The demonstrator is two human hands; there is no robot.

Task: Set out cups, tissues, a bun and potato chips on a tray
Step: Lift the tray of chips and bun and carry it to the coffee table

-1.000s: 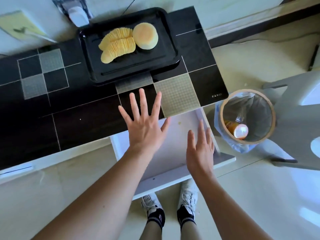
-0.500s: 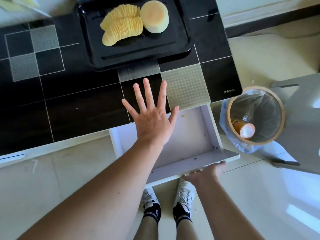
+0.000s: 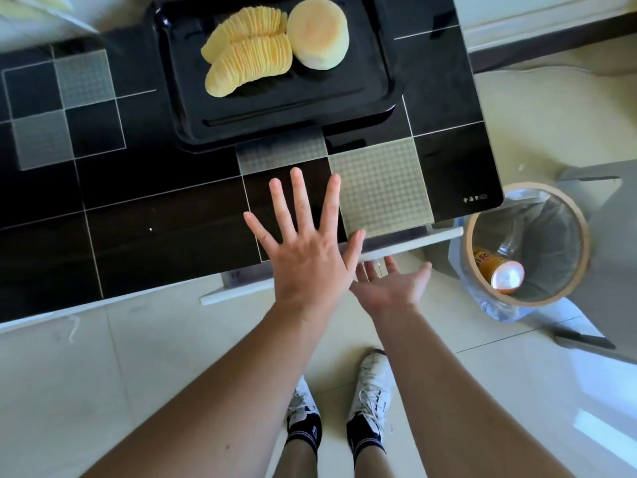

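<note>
Black glossy rectangular tray (image 3: pixel 379 74) sits at the far side of the black glass tabletop (image 3: pixel 155 229), its top edge cut off by the frame. On it lie two fanned rows of pale yellow potato chips (image 3: pixel 246 55), touching a round pale bun (image 3: pixel 317 37) on their right. No cups or tissues can be made out.

A white drawer front (image 3: pixel 410 241) shows just under the tabletop's near edge, partly hidden behind the hands; whether it is fully closed is hard to tell. To the right, on the pale tiled floor (image 3: pixel 155 374), stands a round wood-rimmed bin with a clear liner (image 3: pixel 577 253), holding an orange chip can (image 3: pixel 496 270) lying tilted. A grey piece of furniture beyond the bin is cut off at the right edge.

The left hand (image 3: pixel 306 257) is held flat, palm down, fingers spread wide and straight above the tabletop's near edge, its grip apart and empty. The right hand (image 3: pixel 393 284) is lower, fingers straight and reaching to the drawer front, their tips hidden beneath it, grip apart.
</note>
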